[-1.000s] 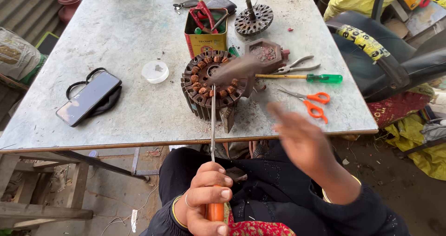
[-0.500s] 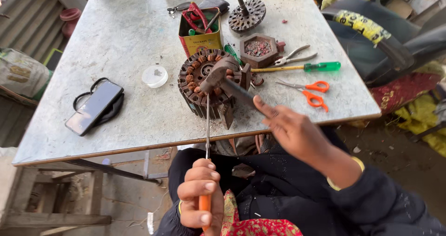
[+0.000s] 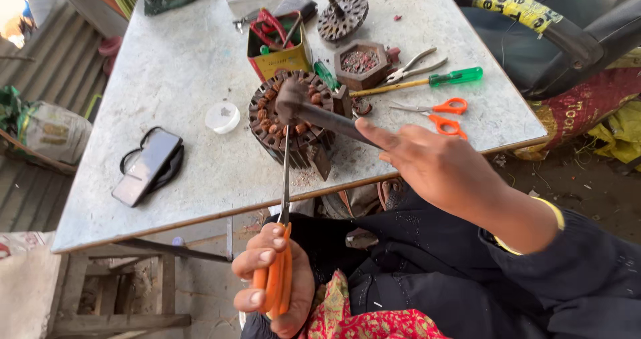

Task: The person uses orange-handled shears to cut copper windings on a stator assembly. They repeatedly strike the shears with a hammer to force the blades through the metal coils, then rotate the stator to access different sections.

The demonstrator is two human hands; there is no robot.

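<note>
One hammer handle vanishes inside right hand.

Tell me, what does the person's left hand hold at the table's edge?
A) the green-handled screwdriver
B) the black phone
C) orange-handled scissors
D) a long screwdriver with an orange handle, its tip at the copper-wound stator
D: the left hand wraps the orange handle of the long screwdriver, whose shaft runs up to the stator; the scissors, green-handled screwdriver and phone lie untouched on the table.

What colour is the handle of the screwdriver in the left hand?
Orange; the screwdriver handle shows clearly in the head view, gripped by the left hand.
</note>
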